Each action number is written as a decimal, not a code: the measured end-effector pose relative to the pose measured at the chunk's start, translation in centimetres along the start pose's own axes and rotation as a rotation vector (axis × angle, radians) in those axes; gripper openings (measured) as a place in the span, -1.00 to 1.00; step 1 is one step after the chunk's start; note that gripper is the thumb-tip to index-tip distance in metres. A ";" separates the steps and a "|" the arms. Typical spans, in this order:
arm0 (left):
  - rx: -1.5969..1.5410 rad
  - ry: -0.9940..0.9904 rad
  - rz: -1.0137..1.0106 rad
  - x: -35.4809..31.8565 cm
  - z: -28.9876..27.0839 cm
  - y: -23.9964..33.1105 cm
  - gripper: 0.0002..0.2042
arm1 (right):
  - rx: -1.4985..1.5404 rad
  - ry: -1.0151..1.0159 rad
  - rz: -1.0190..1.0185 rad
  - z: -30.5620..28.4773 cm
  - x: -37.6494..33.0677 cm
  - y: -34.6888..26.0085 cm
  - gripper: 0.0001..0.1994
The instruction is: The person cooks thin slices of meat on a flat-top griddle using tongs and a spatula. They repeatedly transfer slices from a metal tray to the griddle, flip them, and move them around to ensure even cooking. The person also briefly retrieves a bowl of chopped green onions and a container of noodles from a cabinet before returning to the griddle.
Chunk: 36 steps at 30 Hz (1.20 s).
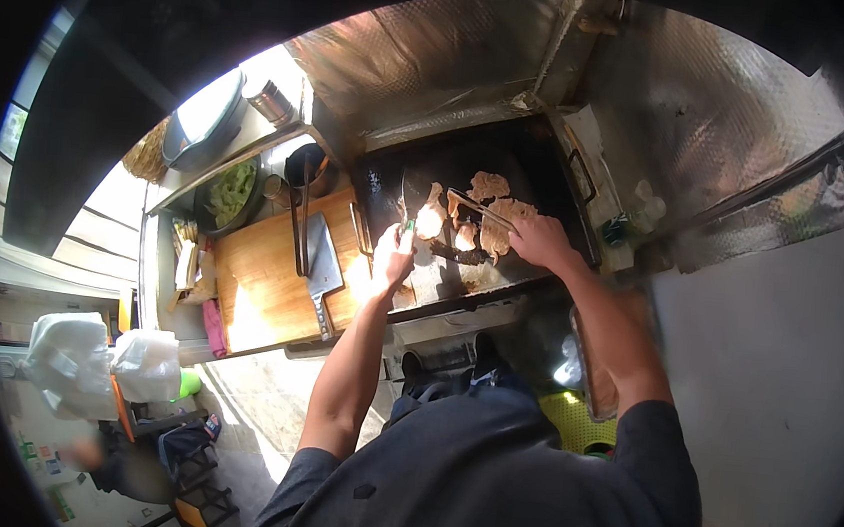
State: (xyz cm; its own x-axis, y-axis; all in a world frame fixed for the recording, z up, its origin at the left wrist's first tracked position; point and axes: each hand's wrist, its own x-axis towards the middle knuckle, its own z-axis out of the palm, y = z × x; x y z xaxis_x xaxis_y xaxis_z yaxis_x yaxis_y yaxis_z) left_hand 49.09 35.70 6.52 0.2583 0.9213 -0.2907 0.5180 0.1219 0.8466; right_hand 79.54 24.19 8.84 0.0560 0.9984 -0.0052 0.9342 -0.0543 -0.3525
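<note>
Several flat pieces of meat (493,236) lie on a dark flat griddle (527,152) in front of me. My right hand (539,242) is closed around a pair of metal tongs (482,210), whose tips reach left over the meat. At the griddle's left part, my left hand (394,257) grips a slim metal tool (403,200) with a green spot near the fingers. It points away from me beside a pale, sunlit piece of meat (431,216). Glare and small size hide the tool's exact kind.
Left of the griddle, a wooden cutting board (258,279) carries a cleaver (323,255) and long dark tongs (301,223). Behind it stand a bowl of green vegetables (230,194) and a dark pot (307,166). Foil-covered panels (440,54) enclose the far side.
</note>
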 end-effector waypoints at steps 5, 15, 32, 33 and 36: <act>-0.182 -0.252 -0.219 -0.1 -0.9 -0.8 -0.67 | 0.096 -0.155 0.233 2.3 6.4 -0.1 -0.72; -0.097 -0.216 -0.125 -0.4 -0.2 1.3 -0.62 | 0.098 -0.095 0.211 4.9 2.9 -3.6 -0.73; -0.045 -0.248 -0.202 -0.8 -1.0 1.2 -0.68 | 0.080 -0.145 0.250 5.2 -1.4 -4.8 -0.84; -0.131 -0.262 -0.266 -0.7 -1.0 1.1 -0.71 | 0.090 -0.088 0.271 5.2 -1.2 -4.6 -0.86; -0.234 -0.223 -0.359 -1.1 -0.8 1.3 -0.72 | 0.175 -0.048 0.346 4.3 -1.3 -4.6 -0.86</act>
State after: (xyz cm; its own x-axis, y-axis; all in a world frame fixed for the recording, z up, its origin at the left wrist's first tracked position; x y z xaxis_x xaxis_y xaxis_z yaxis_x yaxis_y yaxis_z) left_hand 48.82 35.18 8.33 0.2781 0.7072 -0.6500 0.4158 0.5214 0.7452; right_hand 73.62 23.22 6.45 0.3368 0.9214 -0.1940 0.7888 -0.3886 -0.4761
